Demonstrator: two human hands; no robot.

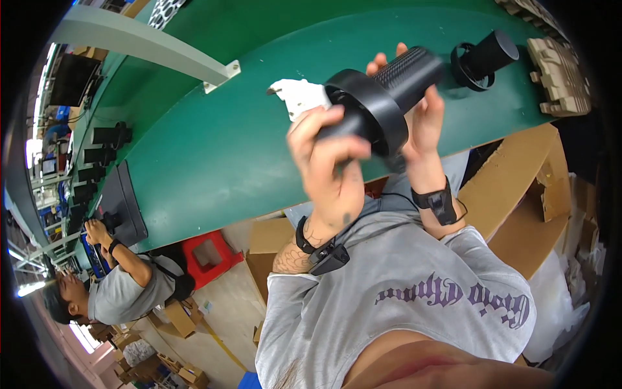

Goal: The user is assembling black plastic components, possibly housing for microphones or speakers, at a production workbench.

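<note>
A black cylindrical part with a wide ring round its middle [387, 109] is raised over the green table, tilted, its finely textured end pointing to the upper right. My left hand [330, 152], slightly blurred, has its fingers curled round the smooth near end below the ring. My right hand [424, 123] grips the textured end from behind, its fingertips showing past the far side. A crumpled white cloth [299, 96] shows just beyond my left fingers; whether they pinch it I cannot tell. A similar black ringed part [489, 58] rests on the table to the right.
Beige moulded trays [560, 76] stack at the green table's [220, 155] right end. A grey metal post [149, 45] is bolted to it at the left. Open cardboard boxes [512, 188] stand at my right. A co-worker [126, 285] and a red stool [208, 259] are at the left.
</note>
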